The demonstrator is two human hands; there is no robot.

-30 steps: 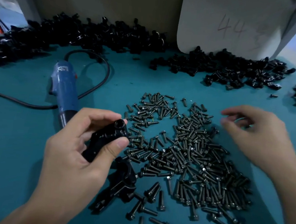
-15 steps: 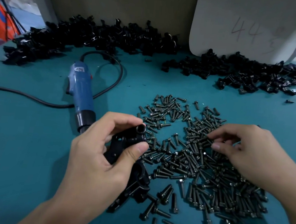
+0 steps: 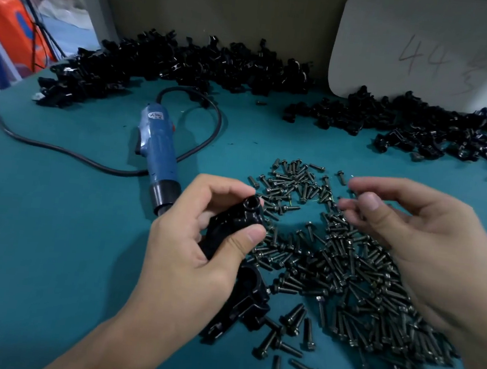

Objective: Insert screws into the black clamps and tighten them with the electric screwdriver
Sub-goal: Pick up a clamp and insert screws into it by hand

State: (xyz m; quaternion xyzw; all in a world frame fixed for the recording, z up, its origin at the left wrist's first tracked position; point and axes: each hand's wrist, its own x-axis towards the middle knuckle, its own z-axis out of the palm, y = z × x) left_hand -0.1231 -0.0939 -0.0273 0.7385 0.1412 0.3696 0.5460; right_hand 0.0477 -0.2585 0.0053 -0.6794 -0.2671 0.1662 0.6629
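My left hand (image 3: 187,256): gripping one black clamp (image 3: 232,225). My right hand (image 3: 415,245): fingertips close above screws (image 3: 332,267), hold unclear. Risk: fumbled screw misses bore

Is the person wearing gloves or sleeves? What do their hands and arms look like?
No gloves. The left hand and right hand are bare, with short nails. No ring, watch or bracelet shows, and the forearms are uncovered as far as the picture reaches: no sleeves in view.
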